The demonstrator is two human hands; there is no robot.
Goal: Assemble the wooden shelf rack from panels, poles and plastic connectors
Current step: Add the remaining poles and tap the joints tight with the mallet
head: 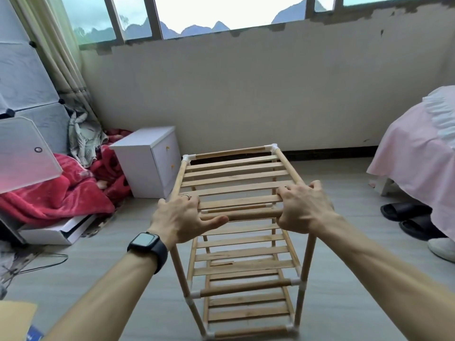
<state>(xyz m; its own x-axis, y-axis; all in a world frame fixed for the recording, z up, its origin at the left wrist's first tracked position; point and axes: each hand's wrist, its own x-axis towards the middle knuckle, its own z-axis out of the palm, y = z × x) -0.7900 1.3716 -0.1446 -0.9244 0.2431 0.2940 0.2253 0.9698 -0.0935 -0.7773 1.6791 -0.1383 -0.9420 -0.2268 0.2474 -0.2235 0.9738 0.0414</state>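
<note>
A wooden shelf rack [236, 183] stands upright on the floor in the middle of the view, with three slatted tiers, round poles and white plastic connectors [274, 146] at the corners. My left hand [181, 217] grips the near left corner of the top tier, thumb stretched along the front pole. My right hand [304, 207] grips the near right corner, fingers curled over the slats and the side pole. Both near top corner connectors are hidden under my hands.
A white bedside cabinet [147, 161] stands left of the rack, beside red blankets [61, 193]. A bed with a pink cover [418, 153] is on the right, with black slippers [403, 212] under its edge. The wall runs behind.
</note>
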